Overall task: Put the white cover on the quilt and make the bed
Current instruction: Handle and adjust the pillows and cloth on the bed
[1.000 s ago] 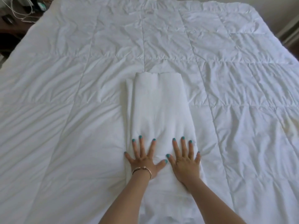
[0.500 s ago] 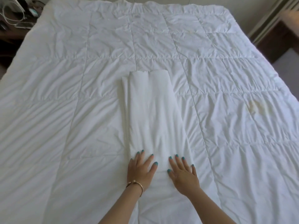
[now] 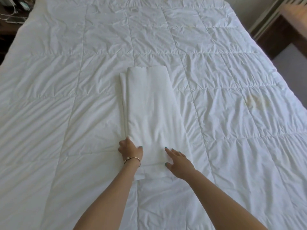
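- Folded white cover (image 3: 152, 110) lying lengthwise on the middle of the quilt (image 3: 232, 80), still folded.
- Left hand (image 3: 130, 147) at its near left edge, fingers tucked beneath the fold, thumb on top, gripping the cover.
- Right hand (image 3: 178, 161) resting on the near right part, fingers straight, holding nothing.
- Gold bracelet (image 3: 132, 159) on left wrist.
- Yellowish stain (image 3: 254, 101) on quilt, well right.

Left hand (image 3: 130, 148) fingers tucked under folded cover (image 3: 152, 113) edge, hidden; quilt (image 3: 232, 80) cut off left, right, bottom.

White cover (image 3: 152, 113); white quilt (image 3: 232, 80), yellowish stain (image 3: 252, 103).
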`<state>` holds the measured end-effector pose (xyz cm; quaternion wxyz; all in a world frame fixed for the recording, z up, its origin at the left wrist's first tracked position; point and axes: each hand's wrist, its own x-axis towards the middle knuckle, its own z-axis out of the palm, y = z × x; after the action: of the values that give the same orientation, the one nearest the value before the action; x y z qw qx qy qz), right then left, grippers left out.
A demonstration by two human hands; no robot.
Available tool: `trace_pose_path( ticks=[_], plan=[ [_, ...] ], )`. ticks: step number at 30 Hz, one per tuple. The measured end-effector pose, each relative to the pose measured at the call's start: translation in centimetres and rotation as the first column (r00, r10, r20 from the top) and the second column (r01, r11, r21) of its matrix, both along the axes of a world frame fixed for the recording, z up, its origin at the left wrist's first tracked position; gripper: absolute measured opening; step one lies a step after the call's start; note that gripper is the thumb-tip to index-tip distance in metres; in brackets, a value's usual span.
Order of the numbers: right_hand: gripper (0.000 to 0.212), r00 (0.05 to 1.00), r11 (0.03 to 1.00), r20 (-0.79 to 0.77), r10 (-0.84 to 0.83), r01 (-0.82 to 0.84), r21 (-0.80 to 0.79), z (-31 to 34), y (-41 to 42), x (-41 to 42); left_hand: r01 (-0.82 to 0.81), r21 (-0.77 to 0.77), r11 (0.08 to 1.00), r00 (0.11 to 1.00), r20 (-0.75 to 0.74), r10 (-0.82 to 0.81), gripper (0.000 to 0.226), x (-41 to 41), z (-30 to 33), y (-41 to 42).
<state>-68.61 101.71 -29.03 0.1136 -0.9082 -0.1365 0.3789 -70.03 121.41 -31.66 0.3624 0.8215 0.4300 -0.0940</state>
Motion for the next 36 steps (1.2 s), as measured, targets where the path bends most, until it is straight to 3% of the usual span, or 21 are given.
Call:
trace_pose_path(
  ticks=[2,4,7,10,13,15,20,22,24,26,28,29,30,33,35,36],
  plan=[
    [0.068,1.000,0.998,0.008,-0.009,0.009,0.054,0.1,-0.4,-0.1,-0.102,-0.073,0.992,0.993,0.060,0.106,0.063,0.4,1.0,-0.6],
    [0.066,0.998,0.988,0.012,-0.061,0.059,0.143,0.0,-0.8,0.2,-0.140,-0.241,0.960,0.984,0.077,0.163,0.076,1.4,1.9,-1.2],
    [0.060,0.968,0.891,-0.058,-0.244,0.247,0.380,0.7,-1.6,1.5,-0.025,-0.466,0.884,0.992,0.101,0.081,0.064,3.0,2.3,-2.5],
    [0.062,0.933,0.743,-0.092,-0.348,0.334,0.580,2.4,-2.9,2.9,0.096,-0.450,0.888,0.990,0.138,-0.037,0.070,3.6,3.4,-4.9],
    [0.071,0.951,0.717,-0.059,-0.303,0.269,0.643,3.7,-5.0,4.9,0.160,-0.391,0.906,0.984,0.134,-0.116,0.082,3.8,4.4,-7.9],
    [0.078,0.973,0.685,-0.079,-0.218,0.210,0.698,3.9,-6.9,6.4,0.229,-0.392,0.891,0.965,0.211,-0.155,0.089,4.4,4.5,-10.3],
    [0.071,0.980,0.566,-0.142,-0.143,0.198,0.800,4.5,-13.8,10.3,0.316,-0.632,0.708,0.918,0.392,-0.060,0.082,9.0,5.9,-21.2],
    [0.060,0.969,0.565,-0.171,-0.180,0.244,0.788,4.8,-17.7,12.3,0.411,-0.527,0.744,0.880,0.442,-0.173,0.088,11.1,5.8,-26.8],
    [0.049,0.938,0.576,-0.206,-0.278,0.335,0.746,4.0,-22.2,14.3,0.448,-0.451,0.772,0.875,0.399,-0.274,0.086,12.9,5.1,-32.0],
    [0.047,0.902,0.651,-0.248,-0.354,0.428,0.627,2.2,-26.8,16.1,0.528,-0.530,0.663,0.848,0.283,-0.448,0.085,14.1,3.7,-36.0],
    [0.052,0.872,0.789,-0.265,-0.411,0.486,0.377,-0.4,-30.7,17.1,0.705,-0.497,0.506,0.645,0.151,-0.749,0.077,13.7,2.8,-38.5],
    [0.057,0.868,0.831,-0.253,-0.426,0.486,0.269,-1.6,-32.0,17.2,0.768,-0.412,0.490,0.578,0.119,-0.807,0.068,13.1,2.2,-39.0],
    [0.062,0.872,0.853,-0.231,-0.431,0.477,0.210,-2.6,-32.8,17.0,0.798,-0.281,0.534,0.581,0.119,-0.805,0.061,12.3,1.2,-39.1],
    [0.080,0.890,0.858,-0.185,-0.418,0.453,0.242,-3.8,-32.7,15.0,0.630,-0.042,0.775,0.775,0.099,-0.624,0.050,8.8,-0.7,-36.7],
    [0.087,0.926,0.887,-0.146,-0.347,0.375,0.270,-3.7,-31.5,13.5,0.640,0.204,0.741,0.760,-0.024,-0.650,0.054,5.9,-2.2,-34.1],
    [0.085,0.950,0.915,-0.111,-0.290,0.310,0.258,-3.8,-30.9,12.7,0.670,0.230,0.706,0.739,-0.106,-0.666,0.059,4.4,-2.6,-32.9]
  ],
)
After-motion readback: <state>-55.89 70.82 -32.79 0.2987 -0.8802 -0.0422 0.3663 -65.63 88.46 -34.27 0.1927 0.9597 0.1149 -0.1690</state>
